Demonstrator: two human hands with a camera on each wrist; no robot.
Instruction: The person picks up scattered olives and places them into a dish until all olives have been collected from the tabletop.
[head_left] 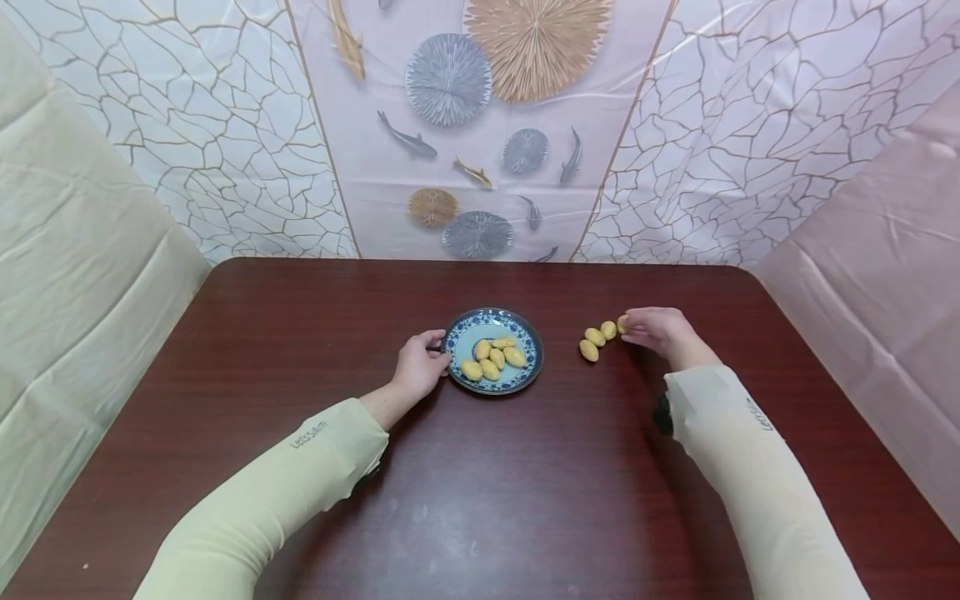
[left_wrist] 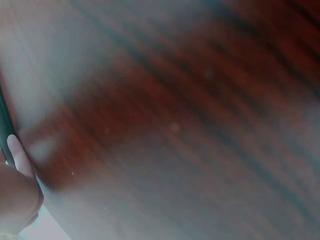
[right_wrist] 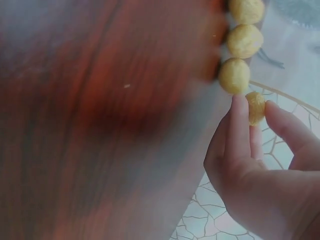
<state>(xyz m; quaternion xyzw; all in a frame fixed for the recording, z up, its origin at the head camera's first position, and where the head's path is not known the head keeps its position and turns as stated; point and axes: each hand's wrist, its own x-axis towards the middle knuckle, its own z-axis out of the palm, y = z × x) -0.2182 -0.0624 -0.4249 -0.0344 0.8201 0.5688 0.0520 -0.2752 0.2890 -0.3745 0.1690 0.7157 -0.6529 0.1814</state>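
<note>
A round plate (head_left: 530, 367) with a blue patterned border carries several small yellow oval fruits (head_left: 497, 358). My left hand (head_left: 422, 364) holds the plate's left rim; in the left wrist view, part of that hand (left_wrist: 20, 187) shows against the dark rim (left_wrist: 5, 127). To the right of the plate, three more yellow fruits (head_left: 595, 337) lie in a slanting row on the table. At the row's far right end my right hand (head_left: 662, 331) pinches another yellow fruit (right_wrist: 256, 107) between thumb and fingertips, close beside the nearest fruit of the row (right_wrist: 234, 76).
The dark red-brown wooden table (head_left: 517, 492) reaches back to a patterned cloth backdrop (head_left: 465, 200). Pale cloth walls (head_left: 82, 275) stand along its left and right sides.
</note>
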